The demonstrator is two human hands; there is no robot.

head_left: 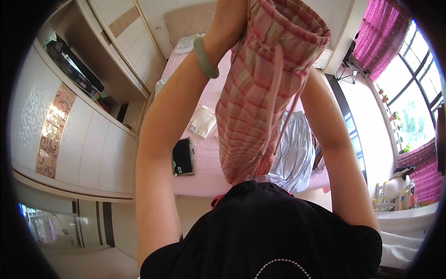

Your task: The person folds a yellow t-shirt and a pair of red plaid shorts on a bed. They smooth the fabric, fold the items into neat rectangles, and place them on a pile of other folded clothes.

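Raised in front of me is a pair of pink plaid drawstring pants (pixel 251 93), its gathered waistband gaping at the top and its long pink cords hanging down. My left hand (pixel 234 21) is closed on the upper left side of the pants, though its fingers are mostly hidden by the cloth and the picture's edge. A pale green bangle (pixel 203 58) circles my left wrist. My right forearm (pixel 327 111) reaches up behind the waistband's right side, where the cloth hides my right hand. The lower part of the pants hangs close to my black shirt (pixel 288 228).
A bed (pixel 195 183) with a pink sheet lies beyond the pants. On it are a packaged black item (pixel 184 157), a white packet (pixel 203 122) and a pale grey garment (pixel 297 153). An open wardrobe (pixel 114 79) stands left; a folding chair (pixel 349 60) stands near the window.
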